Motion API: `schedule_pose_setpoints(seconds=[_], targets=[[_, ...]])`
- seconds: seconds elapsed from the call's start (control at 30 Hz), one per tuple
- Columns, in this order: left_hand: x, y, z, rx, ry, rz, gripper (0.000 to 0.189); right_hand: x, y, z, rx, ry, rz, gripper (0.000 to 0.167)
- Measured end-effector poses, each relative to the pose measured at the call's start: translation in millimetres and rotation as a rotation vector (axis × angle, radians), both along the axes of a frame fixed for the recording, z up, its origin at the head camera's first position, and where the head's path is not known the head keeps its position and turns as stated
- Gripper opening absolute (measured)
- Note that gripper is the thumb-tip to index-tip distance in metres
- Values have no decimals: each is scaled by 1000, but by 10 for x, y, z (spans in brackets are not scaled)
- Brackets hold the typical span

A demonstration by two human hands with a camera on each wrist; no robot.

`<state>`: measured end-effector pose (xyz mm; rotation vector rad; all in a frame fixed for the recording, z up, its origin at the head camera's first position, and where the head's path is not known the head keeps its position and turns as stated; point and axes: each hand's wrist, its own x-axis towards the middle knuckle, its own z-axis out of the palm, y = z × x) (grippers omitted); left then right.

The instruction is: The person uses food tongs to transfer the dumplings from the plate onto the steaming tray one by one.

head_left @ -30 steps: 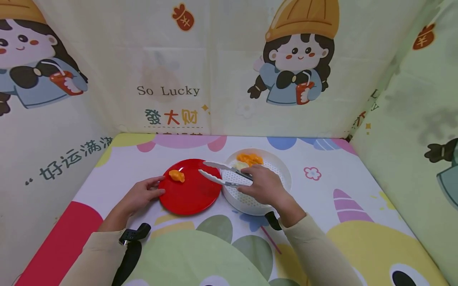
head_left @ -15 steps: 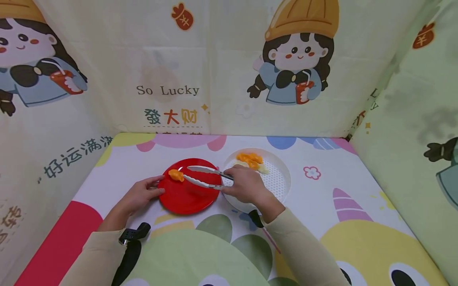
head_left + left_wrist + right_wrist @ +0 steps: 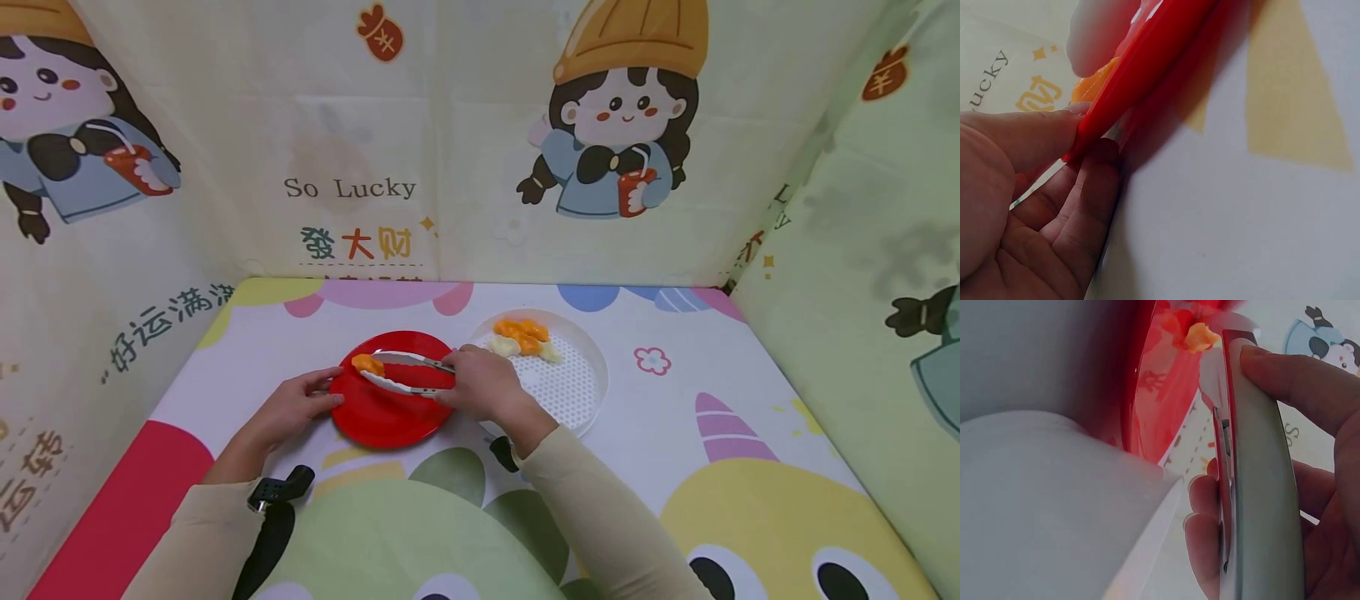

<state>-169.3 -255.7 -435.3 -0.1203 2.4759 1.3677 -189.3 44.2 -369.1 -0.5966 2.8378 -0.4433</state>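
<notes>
My left hand (image 3: 298, 410) pinches the left rim of a red plate (image 3: 390, 423); in the left wrist view the thumb lies above the rim and the fingers (image 3: 1088, 194) below. One small, lumpy orange piece (image 3: 365, 364) lies on the plate's left part. My right hand (image 3: 489, 388) grips a pair of metal tongs (image 3: 1266, 469) with pale tips. The tips reach over the plate, spread apart, with the upper one right at the orange piece. Thumb and fingers sit on opposite arms of the tongs in the right wrist view.
Right of the plate stands a round white perforated tray (image 3: 573, 400) with several orange pieces (image 3: 529, 340) and a few pale ones (image 3: 504, 346) at its back. A patterned cloth (image 3: 652, 417) covers the table; printed sheets (image 3: 480, 167) hang behind and at the sides.
My right hand has moved left with the tongs, from over the white tray to the orange piece on the plate. The left hand has stayed at the rim.
</notes>
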Motion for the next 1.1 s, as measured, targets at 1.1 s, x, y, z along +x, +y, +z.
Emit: schedule_pose_setpoints(seconds=[1.1], targets=[[13,-6,-33,-17,20,-3,73,236,410,178,-34,143,-16,54]])
